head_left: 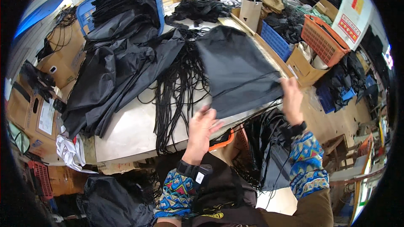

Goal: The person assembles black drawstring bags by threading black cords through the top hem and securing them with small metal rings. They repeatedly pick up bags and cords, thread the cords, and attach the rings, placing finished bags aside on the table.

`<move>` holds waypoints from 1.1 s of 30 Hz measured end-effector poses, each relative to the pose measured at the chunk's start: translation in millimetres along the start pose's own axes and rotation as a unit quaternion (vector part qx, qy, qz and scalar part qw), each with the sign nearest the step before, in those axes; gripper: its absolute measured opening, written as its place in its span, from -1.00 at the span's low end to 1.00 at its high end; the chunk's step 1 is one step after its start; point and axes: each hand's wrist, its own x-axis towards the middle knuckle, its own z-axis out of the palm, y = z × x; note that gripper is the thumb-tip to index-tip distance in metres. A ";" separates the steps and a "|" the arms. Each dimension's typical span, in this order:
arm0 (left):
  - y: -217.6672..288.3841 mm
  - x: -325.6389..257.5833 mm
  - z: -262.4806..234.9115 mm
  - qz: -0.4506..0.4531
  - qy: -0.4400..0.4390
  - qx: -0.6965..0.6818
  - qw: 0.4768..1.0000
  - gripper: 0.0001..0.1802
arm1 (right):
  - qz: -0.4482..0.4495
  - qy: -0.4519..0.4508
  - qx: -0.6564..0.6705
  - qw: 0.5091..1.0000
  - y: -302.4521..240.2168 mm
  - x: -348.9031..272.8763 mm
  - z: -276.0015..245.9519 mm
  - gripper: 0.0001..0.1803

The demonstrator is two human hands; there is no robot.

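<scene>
Both hands hold one black drawstring bag (237, 71) flat on the worktable (130, 130): left hand (201, 128) pinching its near corner, right hand (291, 98) gripping its right edge. It looks mid-smoothing; stacking wants both corners square. Beyond the left hand, one bundle of black cords (176, 88), then one heap of black bags (113, 63).

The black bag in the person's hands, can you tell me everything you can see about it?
The black bag is a flat pouch of thin, smooth-looking dark fabric, wider at its near edge. It lies spread on the pale table, its near edge lifted slightly. The left hand touches its near left corner and the right hand grips its near right corner. Thin black cords lie beside it to the left. A faint seam line crosses it near the bottom.
</scene>
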 end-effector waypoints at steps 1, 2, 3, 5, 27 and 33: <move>-2.5 0.4 -1.9 0.029 -0.041 0.086 0.995 -0.58 | 0.018 0.029 0.018 0.999 23.5 5.6 7.1 -0.64; -3.9 0.9 -3.0 0.058 -0.083 0.171 0.980 -0.57 | 0.027 -0.035 0.044 0.998 50.9 6.5 13.5 -0.55; 1.5 4.3 -13.2 0.155 -0.053 0.454 0.876 -0.46 | 0.012 -0.100 0.068 0.993 67.5 5.0 22.9 -0.48; 16.3 4.5 -25.2 0.310 0.083 0.671 0.669 -0.43 | 0.002 -0.187 0.102 0.977 69.0 0.6 28.9 -0.33; 3.5 48.6 -39.0 0.454 -0.160 0.627 0.612 -0.91 | -0.101 -0.188 0.299 0.930 -142.3 5.3 71.7 -0.82; 47.0 -17.8 -46.4 0.076 -0.290 0.513 0.804 -0.81 | -0.059 -0.180 0.309 0.932 -100.6 2.6 82.9 -0.86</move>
